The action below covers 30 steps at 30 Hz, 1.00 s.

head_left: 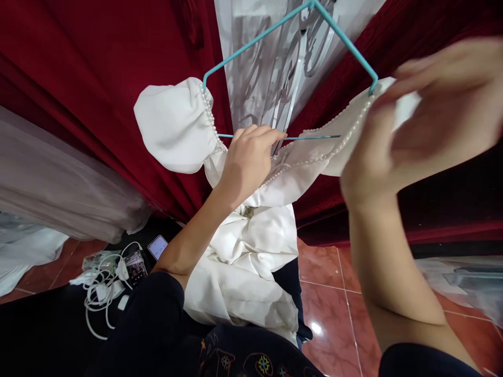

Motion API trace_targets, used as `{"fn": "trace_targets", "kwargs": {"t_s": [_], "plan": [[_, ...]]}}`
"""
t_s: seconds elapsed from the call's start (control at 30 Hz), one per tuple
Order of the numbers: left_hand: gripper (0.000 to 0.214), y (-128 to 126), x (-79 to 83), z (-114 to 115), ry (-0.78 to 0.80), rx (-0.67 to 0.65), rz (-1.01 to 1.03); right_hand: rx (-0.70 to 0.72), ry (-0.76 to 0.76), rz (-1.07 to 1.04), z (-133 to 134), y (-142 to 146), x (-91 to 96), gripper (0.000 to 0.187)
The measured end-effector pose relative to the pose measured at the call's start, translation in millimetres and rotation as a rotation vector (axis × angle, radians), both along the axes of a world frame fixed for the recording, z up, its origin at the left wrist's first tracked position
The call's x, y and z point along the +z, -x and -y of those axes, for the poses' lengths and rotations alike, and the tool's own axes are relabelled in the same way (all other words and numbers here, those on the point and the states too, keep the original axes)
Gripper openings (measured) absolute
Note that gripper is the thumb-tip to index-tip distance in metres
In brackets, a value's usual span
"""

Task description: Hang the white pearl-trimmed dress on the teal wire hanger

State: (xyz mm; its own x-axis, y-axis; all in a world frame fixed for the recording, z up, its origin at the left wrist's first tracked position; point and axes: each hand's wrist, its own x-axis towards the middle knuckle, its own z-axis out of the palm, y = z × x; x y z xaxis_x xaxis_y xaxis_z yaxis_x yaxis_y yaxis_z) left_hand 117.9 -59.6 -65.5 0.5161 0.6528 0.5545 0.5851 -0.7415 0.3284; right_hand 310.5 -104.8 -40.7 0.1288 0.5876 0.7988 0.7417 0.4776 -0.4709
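Observation:
A white dress (251, 230) with puffed sleeves and a pearl-beaded neckline hangs from a thin turquoise hanger (259, 39). Its skirt lies bunched over my lap. My left hand (251, 159) is closed round the hanger's lower bar, at the middle of the neckline; whether it also pinches fabric is hidden. The left puffed sleeve (173, 125) hangs beside the hanger's left end. Blurred by motion, my right hand (428, 115) is beside the right sleeve (346, 125) and the hanger's right end, fingers apart from the thumb. Contact with the sleeve is unclear.
Dark red curtains (118, 57) hang ahead, with white garments and hangers (275, 63) between them. Pale tulle (58, 178) drapes at left. Tangled white cables (100, 293) and two phones, one lit (157, 246), lie on a black surface. Red tiles (326, 303) cover the floor.

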Motion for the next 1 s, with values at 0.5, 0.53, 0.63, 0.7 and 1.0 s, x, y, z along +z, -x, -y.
{"fn": "trace_targets", "kwargs": {"t_s": [0.5, 0.53, 0.63, 0.7, 1.0], "plan": [[0.025, 12, -19.5, -5, -0.322, -0.12, 0.514, 0.033, -0.27, 0.119, -35, 36, -84.0, 0.028], [0.022, 17, -17.8, -8, -0.383, -0.041, 0.568, 0.05, -0.261, 0.105, -36, 38, -84.1, 0.028], [0.044, 35, -13.2, -24, -0.545, 0.177, 0.641, 0.051, -0.281, 0.089, -39, 43, -86.2, 0.026], [0.057, 47, -10.4, -39, -0.547, 0.248, 0.622, 0.024, -0.295, 0.101, -41, 45, -88.2, 0.025], [0.039, 94, 15.6, -75, -0.27, 0.367, 0.764, -0.072, -0.241, 0.184, -47, 44, -92.5, 0.028]]}}
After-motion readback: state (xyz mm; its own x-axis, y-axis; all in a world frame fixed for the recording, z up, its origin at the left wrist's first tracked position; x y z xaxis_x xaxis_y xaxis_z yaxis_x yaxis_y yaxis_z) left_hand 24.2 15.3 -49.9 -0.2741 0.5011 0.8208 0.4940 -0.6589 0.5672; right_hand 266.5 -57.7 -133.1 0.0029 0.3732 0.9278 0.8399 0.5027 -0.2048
